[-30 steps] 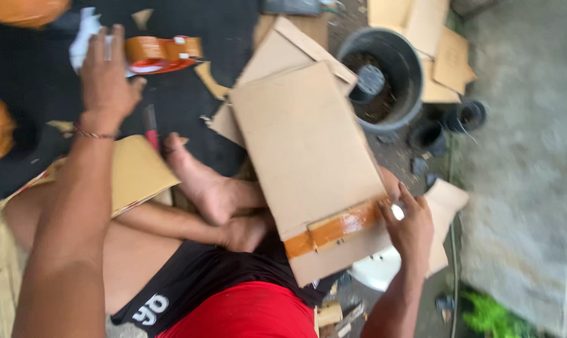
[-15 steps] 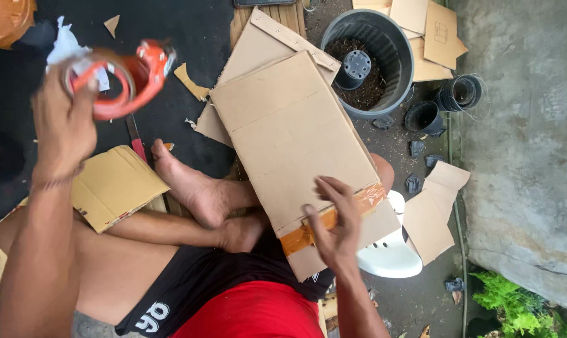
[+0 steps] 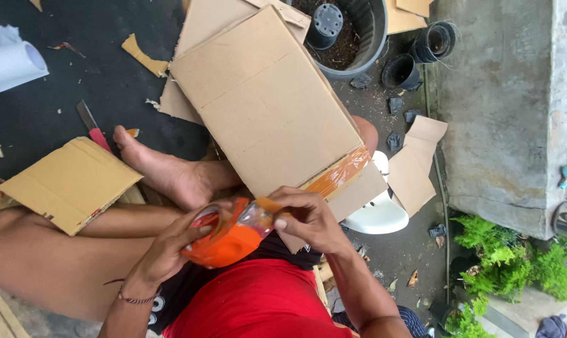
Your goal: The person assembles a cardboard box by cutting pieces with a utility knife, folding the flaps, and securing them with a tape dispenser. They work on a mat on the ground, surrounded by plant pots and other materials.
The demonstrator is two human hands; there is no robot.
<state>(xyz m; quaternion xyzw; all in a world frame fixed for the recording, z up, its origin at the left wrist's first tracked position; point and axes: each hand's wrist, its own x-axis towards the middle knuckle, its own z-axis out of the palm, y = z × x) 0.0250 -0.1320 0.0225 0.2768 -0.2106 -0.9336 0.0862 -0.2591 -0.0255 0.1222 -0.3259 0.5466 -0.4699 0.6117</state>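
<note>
Both hands met low in the frame's centre, just above the red shirt. The left hand (image 3: 171, 250) was wrapped around the orange tape dispenser (image 3: 230, 236), gripping it from the lower left. The right hand (image 3: 308, 216) pinched the dispenser's upper right end, fingers narrow on the tape's edge. The dispenser's long axis ran from lower left to upper right, its nose pointing toward the taped end of the cardboard box (image 3: 268, 103). That box lay just above the hands, touching the right knuckles, its long axis slanting from upper left to lower right; the right hand was nearer.
</note>
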